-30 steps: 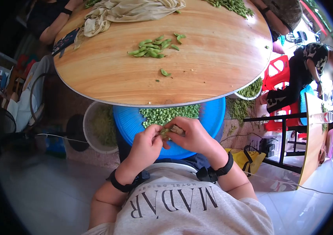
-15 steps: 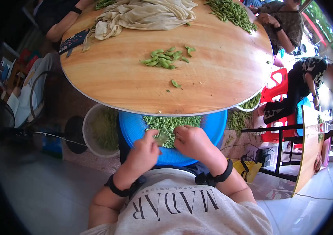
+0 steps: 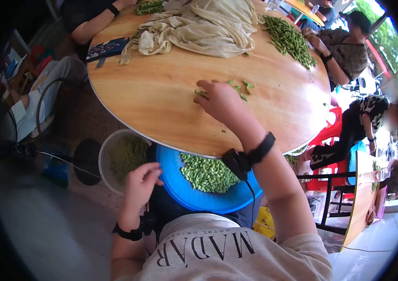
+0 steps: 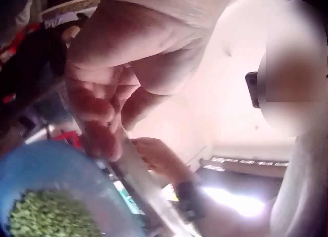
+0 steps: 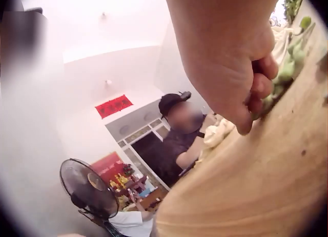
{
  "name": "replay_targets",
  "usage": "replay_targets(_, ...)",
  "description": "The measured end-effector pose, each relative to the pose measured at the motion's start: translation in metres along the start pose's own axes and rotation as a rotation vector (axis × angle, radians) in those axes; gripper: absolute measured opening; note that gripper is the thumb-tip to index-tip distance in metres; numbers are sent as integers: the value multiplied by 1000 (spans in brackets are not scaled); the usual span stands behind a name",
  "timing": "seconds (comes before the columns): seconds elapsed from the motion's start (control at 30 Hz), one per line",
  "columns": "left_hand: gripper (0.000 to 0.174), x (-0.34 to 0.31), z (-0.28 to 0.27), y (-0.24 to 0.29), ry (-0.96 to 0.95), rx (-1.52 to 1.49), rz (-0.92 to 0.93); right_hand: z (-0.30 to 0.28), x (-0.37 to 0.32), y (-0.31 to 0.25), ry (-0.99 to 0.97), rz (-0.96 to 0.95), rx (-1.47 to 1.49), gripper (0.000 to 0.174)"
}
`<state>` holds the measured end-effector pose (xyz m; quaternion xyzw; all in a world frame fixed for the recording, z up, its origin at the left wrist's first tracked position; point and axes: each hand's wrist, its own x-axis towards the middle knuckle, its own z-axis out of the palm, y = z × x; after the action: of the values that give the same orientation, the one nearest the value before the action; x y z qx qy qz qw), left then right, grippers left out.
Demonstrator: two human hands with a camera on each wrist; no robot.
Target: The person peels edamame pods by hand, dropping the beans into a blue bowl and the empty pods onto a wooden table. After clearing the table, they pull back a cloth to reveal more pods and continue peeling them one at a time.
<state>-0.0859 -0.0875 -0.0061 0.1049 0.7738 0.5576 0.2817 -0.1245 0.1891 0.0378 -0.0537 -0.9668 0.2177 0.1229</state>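
My right hand [image 3: 224, 103] reaches over the round wooden table, its fingers curled at a small pile of edamame pods [image 3: 201, 93]. The right wrist view has the curled fingers against several green pods [image 5: 294, 63]; the palm hides part of the pile. My left hand [image 3: 138, 189] hangs between a whitish bucket and the blue basin [image 3: 168, 171], fingers loosely bent. Nothing shows between its fingers [image 4: 95, 106] in the left wrist view. Shelled green beans [image 3: 210, 175] fill the middle of the basin, which sits at my lap.
The bucket [image 3: 102, 164] holds green pod waste. On the wooden table [image 3: 147, 103] lie a crumpled beige cloth [image 3: 203, 30], a dark patterned booklet [image 3: 107, 48] and a larger pod heap [image 3: 288, 41]. People sit around it. A floor fan [image 5: 89, 188] stands behind.
Both hands were together over the basin with a pod. They have parted: the right has gone forward to the pods on the table, the left out to the side by the bucket.
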Motion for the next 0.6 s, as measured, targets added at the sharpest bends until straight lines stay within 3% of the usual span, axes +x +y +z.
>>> replay_targets(0.07,20,2,12,13,-105,-234,12,15,14,4,-56,-8,-55,17)
replay_targets(0.13,25,5,24,26,-174,-530,65,8,5,1,112,-107,105,11)
replay_targets(0.2,28,12,37,39,-228,-861,-55,-10,-21,-13,228,-171,333,9)
replay_targets(0.3,31,24,58,60,-329,-1117,-163,-25,-72,-30,164,-232,506,14)
replay_targets(0.43,26,30,80,50,-479,-1135,-199,-17,-127,-28,139,-230,733,16)
replay_targets(0.53,20,24,89,53,-400,-1044,-206,-25,-147,-21,115,-144,768,14)
replay_targets(0.6,17,19,89,59,-317,-879,-46,-37,-160,-18,56,214,960,11)
